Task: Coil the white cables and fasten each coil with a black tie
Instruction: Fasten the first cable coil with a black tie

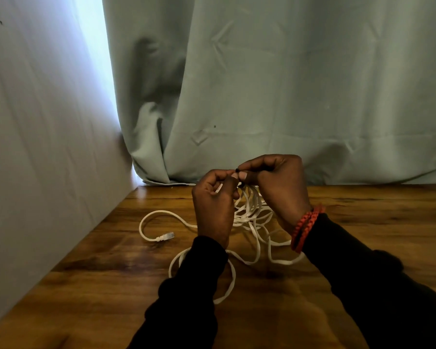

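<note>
A flat white cable (252, 212) hangs in several loops from my two raised hands and spreads loosely over the wooden table (106, 285). One plug end (167, 236) lies on the table to the left. My left hand (213, 205) grips the gathered strands, a ribbed bit of cable showing between its fingers. My right hand (275, 182) pinches a small black tie (238, 170) at the top of the bundle, fingertips meeting those of the left hand. Most of the tie is hidden by my fingers.
A pale green curtain (287, 96) hangs right behind the table's far edge. A grey wall (35, 147) runs along the table's left side. Red braided bands (306, 226) circle my right wrist.
</note>
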